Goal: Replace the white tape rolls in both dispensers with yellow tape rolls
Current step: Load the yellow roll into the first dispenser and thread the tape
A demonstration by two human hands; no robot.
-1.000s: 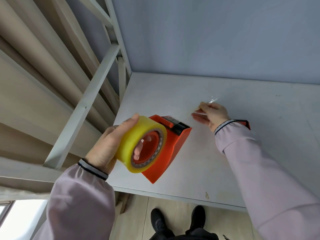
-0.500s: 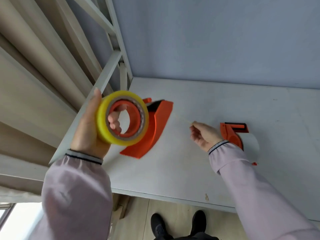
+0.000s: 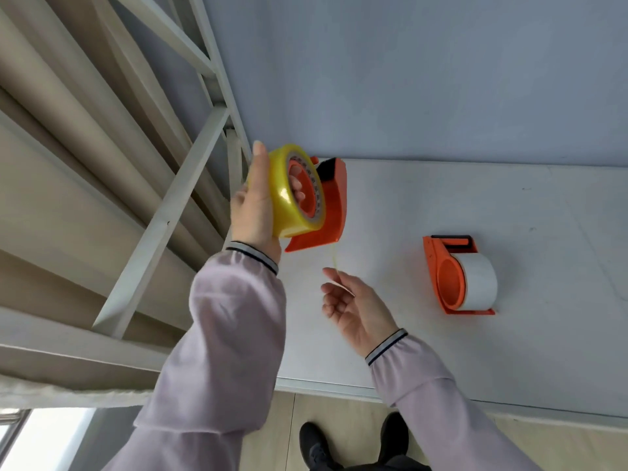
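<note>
My left hand (image 3: 253, 212) holds an orange tape dispenser (image 3: 334, 205) in the air above the table's left side, with a yellow tape roll (image 3: 289, 195) seated on its hub. A thin yellow strip of tape (image 3: 334, 258) runs from the dispenser's lower edge down to my right hand (image 3: 356, 307). That hand is palm-up just below, with the strip's end at its fingertips. A second orange dispenser (image 3: 441, 277) lies on the table to the right, apart from both hands. It carries a white tape roll (image 3: 479, 280).
The white table (image 3: 441, 198) stands against a pale blue wall (image 3: 407, 79). A white metal frame (image 3: 163, 215) with slanted bars runs along the table's left edge, close to my left hand. My black shoes (image 3: 316, 443) show on the wooden floor below the table's front edge.
My left hand has raised and tipped the dispenser with the yellow roll further up and right. My right hand has dropped below it, drawing the tape strip downward. The view has shifted left, uncovering the second dispenser.
</note>
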